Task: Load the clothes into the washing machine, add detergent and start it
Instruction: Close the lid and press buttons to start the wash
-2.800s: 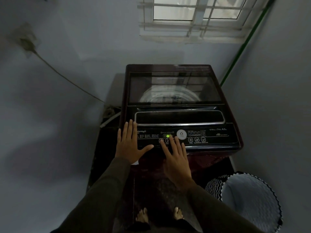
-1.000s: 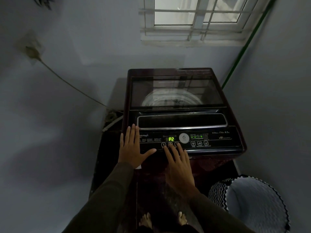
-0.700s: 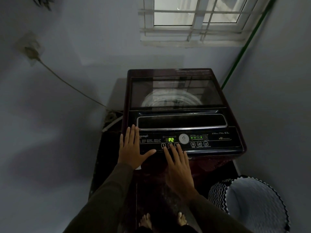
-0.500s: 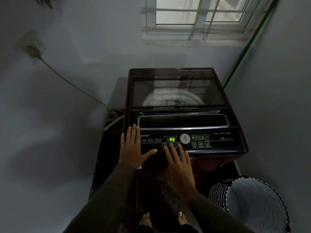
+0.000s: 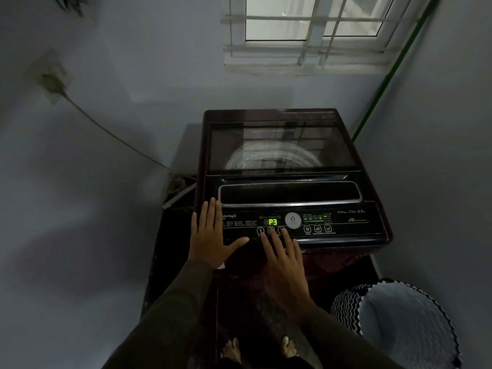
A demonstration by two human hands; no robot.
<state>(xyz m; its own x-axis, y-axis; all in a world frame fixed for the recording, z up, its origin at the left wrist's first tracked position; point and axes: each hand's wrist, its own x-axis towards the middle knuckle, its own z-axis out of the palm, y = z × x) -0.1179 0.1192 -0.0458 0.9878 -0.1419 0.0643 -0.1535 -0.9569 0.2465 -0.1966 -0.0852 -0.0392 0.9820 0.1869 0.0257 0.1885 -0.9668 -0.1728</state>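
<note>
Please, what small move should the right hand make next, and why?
Probably press the button next to the one under its fingers to start: the lid is shut, the display reads P3, and the right hand rests on the button row.

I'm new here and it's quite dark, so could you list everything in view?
washing machine: one, dark maroon, against the back wall, lid closed
display: one, green, reads P3, on the front panel
round dial: one, white, right of the display
laundry basket: one, black-and-white zigzag, floor at lower right
window: one, white barred, above the machine
cable: one, along the left wall
green pipe: one, right corner
left hand: flat on the panel's left end
right hand: fingertips at the buttons under the display
bare feet: two, bottom edge
</note>
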